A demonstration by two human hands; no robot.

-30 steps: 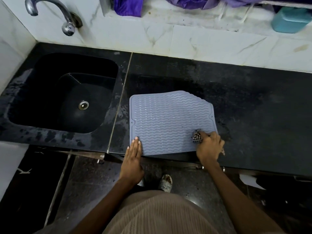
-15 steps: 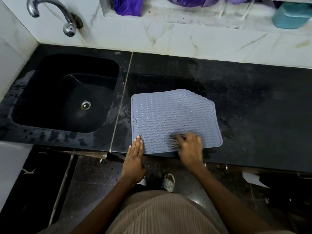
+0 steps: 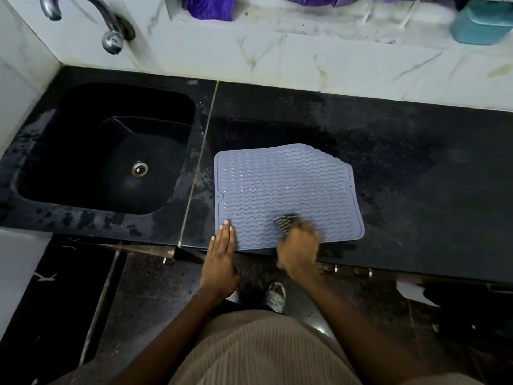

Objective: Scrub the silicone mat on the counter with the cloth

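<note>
left hand (image 3: 222, 251) flat, fingers straight, pressing mat (image 3: 286, 190) corner | right hand (image 3: 298, 245) grip clamped on cloth (image 3: 286, 221)

Ahead of the right hand (image 3: 298, 245) fingers, which grip the cloth (image 3: 286, 221), the silicone mat (image 3: 283, 184) lies bare to its far edge, its far right corner lifted in a low hump. To the right of those fingers the counter (image 3: 416, 176) runs open to the wall tiles (image 3: 333, 62). To their left the left hand (image 3: 222, 251) lies flat with its fingertips (image 3: 226, 225) on the mat's near left corner, blocking that side. Beyond it the counter drops into the sink (image 3: 105, 151), with the tap (image 3: 83, 18) overhanging. A teal container (image 3: 483, 22) and purple cloth (image 3: 209, 6) stand against the wall, well beyond the fingers.
</note>
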